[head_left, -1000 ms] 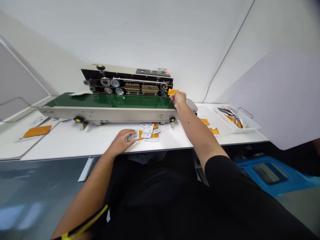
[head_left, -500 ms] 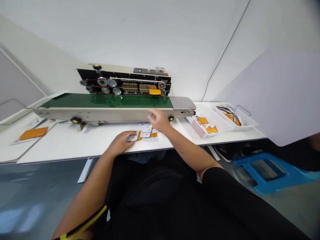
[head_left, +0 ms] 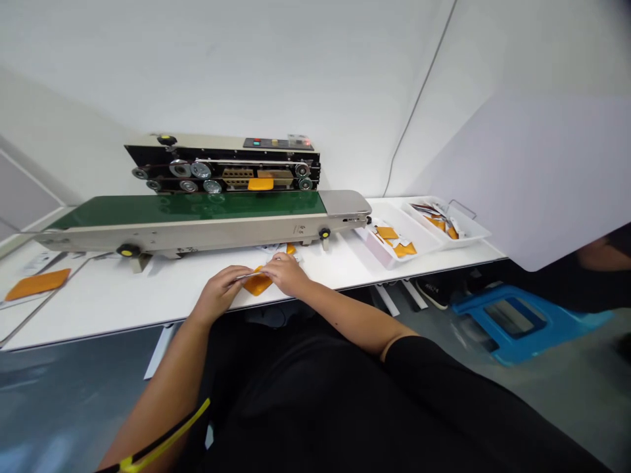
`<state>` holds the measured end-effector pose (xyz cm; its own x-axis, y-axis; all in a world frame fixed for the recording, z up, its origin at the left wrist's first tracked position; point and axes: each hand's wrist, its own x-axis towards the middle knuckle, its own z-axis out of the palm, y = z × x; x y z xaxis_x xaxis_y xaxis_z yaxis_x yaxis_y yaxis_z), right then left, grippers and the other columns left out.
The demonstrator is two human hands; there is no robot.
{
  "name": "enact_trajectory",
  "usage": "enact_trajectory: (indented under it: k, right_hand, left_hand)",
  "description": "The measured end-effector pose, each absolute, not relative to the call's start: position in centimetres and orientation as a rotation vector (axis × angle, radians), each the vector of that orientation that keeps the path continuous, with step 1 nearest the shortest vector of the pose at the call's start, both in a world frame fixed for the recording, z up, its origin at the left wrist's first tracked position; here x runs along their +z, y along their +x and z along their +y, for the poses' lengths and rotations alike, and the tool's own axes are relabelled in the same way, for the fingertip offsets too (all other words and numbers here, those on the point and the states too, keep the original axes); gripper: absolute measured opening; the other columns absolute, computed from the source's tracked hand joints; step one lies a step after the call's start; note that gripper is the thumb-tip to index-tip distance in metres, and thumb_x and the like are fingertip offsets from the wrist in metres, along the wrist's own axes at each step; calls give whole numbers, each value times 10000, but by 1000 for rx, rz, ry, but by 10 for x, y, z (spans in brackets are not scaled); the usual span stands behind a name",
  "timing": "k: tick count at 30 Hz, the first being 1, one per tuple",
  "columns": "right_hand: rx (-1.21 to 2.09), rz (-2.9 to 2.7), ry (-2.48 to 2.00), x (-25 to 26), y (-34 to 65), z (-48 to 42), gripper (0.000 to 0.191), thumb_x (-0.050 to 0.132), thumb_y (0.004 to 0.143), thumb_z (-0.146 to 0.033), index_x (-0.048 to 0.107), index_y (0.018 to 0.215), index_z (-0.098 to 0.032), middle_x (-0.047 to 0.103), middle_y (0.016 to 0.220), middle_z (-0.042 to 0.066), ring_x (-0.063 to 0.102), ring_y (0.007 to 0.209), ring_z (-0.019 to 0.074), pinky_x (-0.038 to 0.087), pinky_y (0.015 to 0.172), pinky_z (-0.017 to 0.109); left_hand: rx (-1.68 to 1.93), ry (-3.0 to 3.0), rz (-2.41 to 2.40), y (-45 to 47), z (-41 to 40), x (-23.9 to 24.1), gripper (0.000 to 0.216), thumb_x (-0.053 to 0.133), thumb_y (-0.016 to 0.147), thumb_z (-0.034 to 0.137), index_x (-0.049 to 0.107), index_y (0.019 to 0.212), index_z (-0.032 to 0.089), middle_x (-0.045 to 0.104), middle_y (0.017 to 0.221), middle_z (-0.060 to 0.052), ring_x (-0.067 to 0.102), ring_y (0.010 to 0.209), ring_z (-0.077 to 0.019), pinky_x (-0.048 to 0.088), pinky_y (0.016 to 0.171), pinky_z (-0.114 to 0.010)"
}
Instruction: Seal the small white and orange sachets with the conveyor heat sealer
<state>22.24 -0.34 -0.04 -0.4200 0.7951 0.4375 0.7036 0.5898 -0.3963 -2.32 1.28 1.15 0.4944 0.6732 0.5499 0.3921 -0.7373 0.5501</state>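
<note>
Both hands meet on an orange packet [head_left: 257,284] at the front of the white table [head_left: 148,295]. My left hand [head_left: 219,293] pinches its left end and my right hand [head_left: 286,272] grips its right end, fingers curled. A small pile of white and orange packets [head_left: 282,250] lies just behind my hands. Behind them stands a band sealer [head_left: 221,164] with a green conveyor belt [head_left: 187,207]. Another orange packet [head_left: 260,184] rides through the sealer's jaws, about mid-length.
Two white trays [head_left: 394,253] [head_left: 468,226] with orange and white packets sit to the right of the sealer. An orange packet [head_left: 37,284] lies on a tray at far left. A blue stool [head_left: 517,322] stands on the floor at right.
My right hand let go of an orange packet at the sealer's right inlet and came back to the table, joining my left hand on a packet. The fed packet travelled leftward through the sealer.
</note>
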Motion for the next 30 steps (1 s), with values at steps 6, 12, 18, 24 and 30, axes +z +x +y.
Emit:
enact_trajectory:
  k: [6,12,18,24,30]
  right_hand:
    - [161,-2128,-1255,-1,226,-2,259,572,1033,-163,796,1150,-219,773,1086,79,511,1175,265,402,1045,389]
    - [252,-2077,-1203,3,226,-7,223,579,1015,-157,785,1090,-195,767,1054,86,568,1081,238,449,1016,371]
    - [582,-1593,-1144,50,266,6,229,572,976,-237,751,1112,-193,735,865,20,653,777,161,528,774,278]
    - [429,-925,-1194,131,357,74,260,502,942,-206,710,1088,-155,658,724,-20,563,553,76,432,557,174]
    - [718,-796,-1298,154,372,113,118,554,839,-44,583,804,-152,596,571,-32,495,448,58,370,459,140]
  left_hand:
    - [1285,2175,1095,-30,13,7,252,673,934,454,735,910,211,719,937,-59,685,838,-198,584,741,-303]
    - [1200,2035,1066,-31,12,7,305,693,910,515,721,893,211,696,817,-35,661,724,-182,566,705,-300]
    - [1149,2039,1118,-28,11,11,406,670,911,592,735,1027,210,766,1035,-93,721,948,-248,603,824,-356]
    - [1088,2149,1098,-21,5,20,390,628,945,560,727,1086,210,742,1086,-87,704,958,-235,614,818,-350]
    - [1081,2206,1099,-21,6,20,410,600,963,589,724,1074,215,731,1078,-82,696,942,-229,616,812,-346]
